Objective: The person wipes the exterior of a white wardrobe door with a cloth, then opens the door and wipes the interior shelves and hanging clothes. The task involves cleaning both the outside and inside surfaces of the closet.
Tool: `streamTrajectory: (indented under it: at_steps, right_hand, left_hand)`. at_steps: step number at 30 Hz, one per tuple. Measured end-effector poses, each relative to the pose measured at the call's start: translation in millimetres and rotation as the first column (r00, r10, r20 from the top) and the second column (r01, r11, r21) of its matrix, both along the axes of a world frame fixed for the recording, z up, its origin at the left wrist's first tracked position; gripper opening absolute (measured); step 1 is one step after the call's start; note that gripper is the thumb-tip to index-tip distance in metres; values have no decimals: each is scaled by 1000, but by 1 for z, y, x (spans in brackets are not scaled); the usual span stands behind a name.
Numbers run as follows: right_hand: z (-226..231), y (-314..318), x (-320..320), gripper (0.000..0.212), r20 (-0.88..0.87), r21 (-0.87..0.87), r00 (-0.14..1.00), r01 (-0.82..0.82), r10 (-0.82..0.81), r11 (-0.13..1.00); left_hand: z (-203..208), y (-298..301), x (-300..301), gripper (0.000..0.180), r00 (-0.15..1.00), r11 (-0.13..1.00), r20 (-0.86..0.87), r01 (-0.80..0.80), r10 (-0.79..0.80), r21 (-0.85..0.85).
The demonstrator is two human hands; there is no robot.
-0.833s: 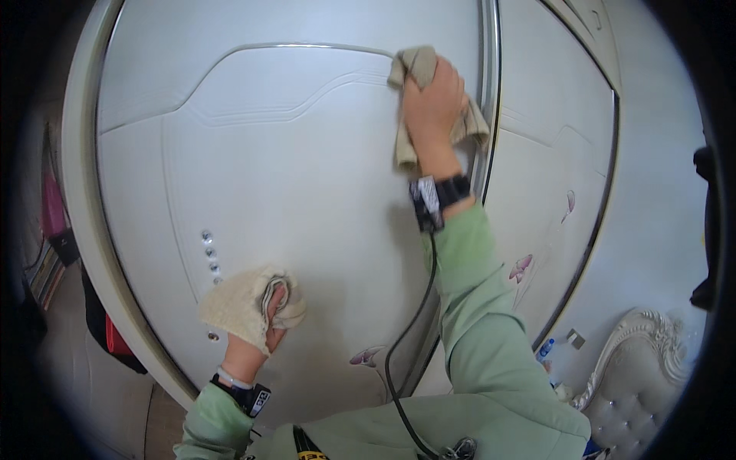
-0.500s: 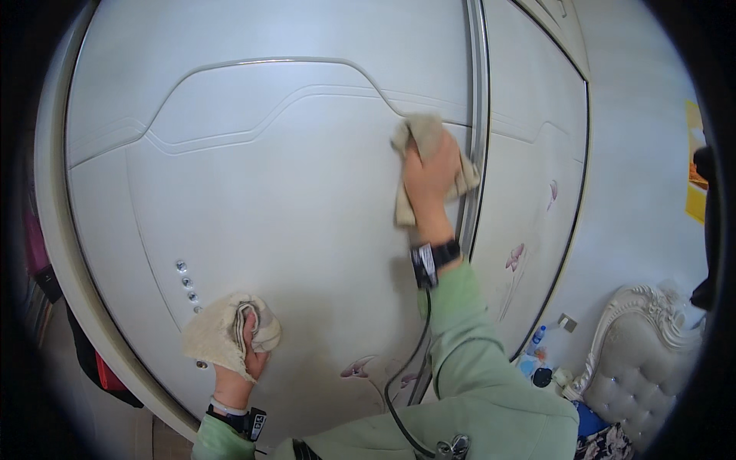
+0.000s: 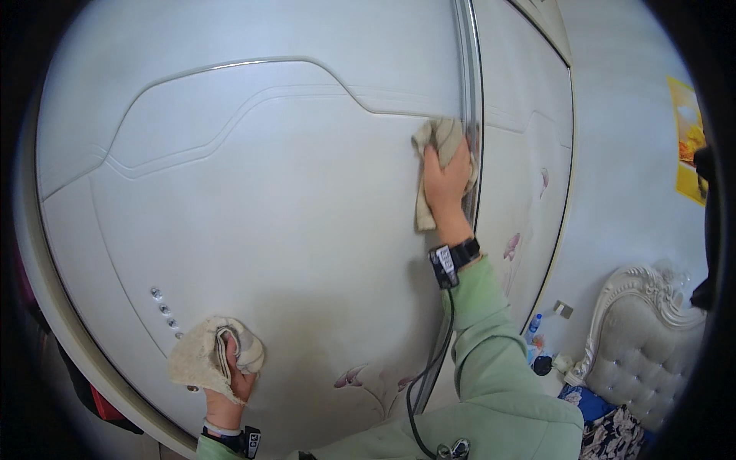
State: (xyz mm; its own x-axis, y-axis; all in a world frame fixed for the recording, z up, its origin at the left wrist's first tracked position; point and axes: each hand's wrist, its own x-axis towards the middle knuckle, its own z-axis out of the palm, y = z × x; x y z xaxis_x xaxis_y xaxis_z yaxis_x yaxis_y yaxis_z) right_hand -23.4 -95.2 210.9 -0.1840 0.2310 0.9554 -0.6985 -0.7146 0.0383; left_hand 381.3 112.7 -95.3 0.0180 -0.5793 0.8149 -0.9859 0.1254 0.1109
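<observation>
A white sliding wardrobe door (image 3: pixel 307 207) with moulded lines fills most of the view. My right hand (image 3: pixel 447 180) presses a beige cloth (image 3: pixel 426 203) against it, beside the silver vertical frame strip (image 3: pixel 470 77). The fingers are wrapped into that cloth, and part of it is hidden behind the hand. Lower left, my left hand (image 3: pixel 238 376) grips a bunched, cream-coloured cloth (image 3: pixel 201 354) with a folded grey-striped part. That cloth lies close to a row of round clear studs (image 3: pixel 164 310) on the door and covers some of them.
Another white door panel (image 3: pixel 521 153) with purple flowers stands to the right. Beyond it are a tufted headboard (image 3: pixel 644 353), a blue-capped bottle (image 3: pixel 534 326) and a yellow picture (image 3: pixel 690 138) on the wall. A black cable (image 3: pixel 448 330) runs from my right wrist.
My right hand has slid slightly right with its cloth, up to the frame strip. My left hand and its cloth sit a little lower in view; the whole view has shifted somewhat.
</observation>
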Motion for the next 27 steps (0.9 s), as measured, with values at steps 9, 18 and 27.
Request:
streamTrajectory:
  at_steps: [9,18,27]
  right_hand:
    - [101,-8,2,47,3,-26,1000,-19,19,999]
    - [-4,58,152,79,-560,-70,828,-36,-10,997]
    - [77,49,142,65,-556,-203,814,66,-170,977]
  left_hand:
    - [-4,-2,-2,74,1000,1000,3,-30,30,1]
    - [-6,-2,-4,80,997,991,51,-48,55,-122]
    - [-4,3,-5,79,1000,991,3,-21,21,-135]
